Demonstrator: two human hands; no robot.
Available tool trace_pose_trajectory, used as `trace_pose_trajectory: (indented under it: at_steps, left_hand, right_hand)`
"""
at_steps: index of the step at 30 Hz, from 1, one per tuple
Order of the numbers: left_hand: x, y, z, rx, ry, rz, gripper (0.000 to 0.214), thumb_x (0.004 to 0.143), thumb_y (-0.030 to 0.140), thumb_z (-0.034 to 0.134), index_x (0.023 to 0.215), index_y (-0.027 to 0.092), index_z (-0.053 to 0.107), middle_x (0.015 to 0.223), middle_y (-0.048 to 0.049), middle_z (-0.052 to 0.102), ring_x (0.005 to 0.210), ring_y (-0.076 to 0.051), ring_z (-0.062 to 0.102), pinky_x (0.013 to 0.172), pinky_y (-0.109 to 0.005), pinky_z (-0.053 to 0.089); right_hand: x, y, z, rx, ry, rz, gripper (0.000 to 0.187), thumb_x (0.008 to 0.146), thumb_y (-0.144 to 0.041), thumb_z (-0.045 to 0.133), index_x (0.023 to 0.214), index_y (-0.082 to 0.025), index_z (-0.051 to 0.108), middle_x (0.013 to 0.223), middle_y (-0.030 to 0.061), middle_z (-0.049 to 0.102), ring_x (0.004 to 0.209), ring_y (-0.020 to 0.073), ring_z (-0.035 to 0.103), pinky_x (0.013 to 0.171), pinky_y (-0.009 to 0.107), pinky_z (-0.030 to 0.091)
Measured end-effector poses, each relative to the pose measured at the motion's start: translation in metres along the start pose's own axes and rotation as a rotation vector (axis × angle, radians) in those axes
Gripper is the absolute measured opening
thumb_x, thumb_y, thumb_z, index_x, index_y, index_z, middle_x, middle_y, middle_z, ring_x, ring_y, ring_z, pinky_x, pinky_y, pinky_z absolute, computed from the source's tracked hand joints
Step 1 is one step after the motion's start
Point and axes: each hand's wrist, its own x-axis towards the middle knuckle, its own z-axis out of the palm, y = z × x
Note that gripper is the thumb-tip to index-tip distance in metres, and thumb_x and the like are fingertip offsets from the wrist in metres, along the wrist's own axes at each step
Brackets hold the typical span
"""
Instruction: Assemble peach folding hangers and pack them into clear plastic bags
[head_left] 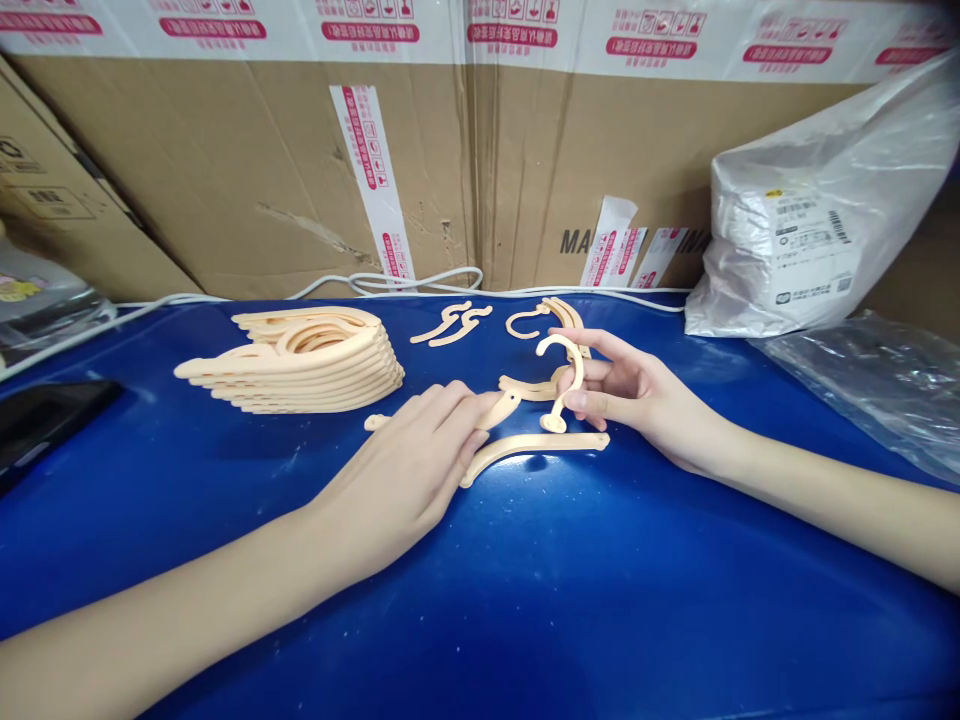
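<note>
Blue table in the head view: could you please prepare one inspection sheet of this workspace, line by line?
Surface: glossy blue tabletop with small pale specks.
Work pieces: stack of beige pieces at left; two small beige pieces further back; loose curved piece near the left hand.
Clutter: dark flat object at left; clear plastic at right.
Hands: left holds a curved strip, partly hidden; right hand holds a beige hook.
Cables: white cable along the back, looped.
Surroundings: cardboard behind; white plastic bag, labelled, back right.

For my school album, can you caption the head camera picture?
The left hand holds a curved piece, the right hand a hook, above a blue table.
</note>
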Motion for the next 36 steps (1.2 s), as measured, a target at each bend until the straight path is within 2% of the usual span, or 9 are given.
trace_pose_trajectory:
  at_steps: [5, 8, 12, 22, 30, 36]
  left_hand:
    - [0.0015, -0.0036, 0.0011, 0.046, 0.007, 0.005, 0.029, 0.107, 0.024, 0.029, 0.122, 0.019, 0.052, 0.097, -0.0039, 0.057, 0.084, -0.020, 0.049, 0.074, -0.035, 0.039]
    - [0.0019, -0.0035, 0.0014, 0.062, -0.012, 0.027, 0.034, 0.108, 0.030, 0.025, 0.113, 0.018, 0.056, 0.094, -0.0042, 0.058, 0.083, -0.021, 0.048, 0.073, -0.035, 0.037]
    - [0.0012, -0.0025, 0.0021, 0.065, -0.003, 0.079, 0.035, 0.108, 0.034, 0.024, 0.116, 0.021, 0.055, 0.092, -0.0031, 0.059, 0.082, -0.020, 0.049, 0.074, -0.035, 0.035]
    - [-0.0001, -0.0007, 0.0004, -0.036, -0.010, 0.064, 0.023, 0.107, 0.026, 0.032, 0.122, 0.023, 0.049, 0.098, -0.0011, 0.055, 0.086, -0.017, 0.052, 0.076, -0.030, 0.039]
    - [0.0004, -0.0009, 0.0008, -0.008, -0.022, 0.083, 0.028, 0.107, 0.026, 0.029, 0.130, 0.025, 0.046, 0.099, -0.0017, 0.053, 0.086, -0.018, 0.050, 0.075, -0.031, 0.039]
    - [-0.0004, -0.0018, 0.0015, -0.026, -0.040, 0.118, 0.031, 0.105, 0.016, 0.032, 0.132, 0.025, 0.045, 0.095, -0.0004, 0.051, 0.080, -0.018, 0.044, 0.072, -0.031, 0.034]
  right_hand:
    - [-0.0007, 0.0012, -0.0015, 0.027, 0.031, 0.026, 0.062, 0.082, -0.025, 0.077, 0.136, -0.024, 0.048, 0.085, -0.0016, 0.064, 0.070, 0.0107, 0.058, 0.053, 0.021, 0.043]
    - [-0.0010, 0.0000, -0.0017, 0.042, 0.054, 0.053, 0.064, 0.080, -0.026, 0.078, 0.137, -0.024, 0.048, 0.082, -0.0016, 0.065, 0.064, 0.0099, 0.055, 0.052, 0.022, 0.040]
    - [-0.0007, -0.0026, -0.0010, 0.052, 0.053, 0.068, 0.064, 0.078, -0.027, 0.080, 0.135, -0.024, 0.051, 0.075, -0.0033, 0.064, 0.059, 0.0086, 0.049, 0.050, 0.022, 0.037]
    - [-0.0003, -0.0025, -0.0016, 0.077, 0.038, 0.058, 0.061, 0.079, -0.025, 0.079, 0.134, -0.025, 0.052, 0.083, -0.0017, 0.065, 0.065, 0.0083, 0.051, 0.055, 0.020, 0.038]
    - [-0.0001, -0.0014, -0.0028, 0.090, 0.025, 0.052, 0.058, 0.079, -0.023, 0.078, 0.132, -0.024, 0.054, 0.086, -0.0018, 0.064, 0.066, 0.0080, 0.053, 0.055, 0.020, 0.040]
    - [-0.0004, -0.0012, -0.0029, 0.106, 0.004, 0.043, 0.058, 0.080, -0.023, 0.079, 0.132, -0.024, 0.053, 0.086, -0.0022, 0.064, 0.067, 0.0079, 0.054, 0.056, 0.019, 0.042]
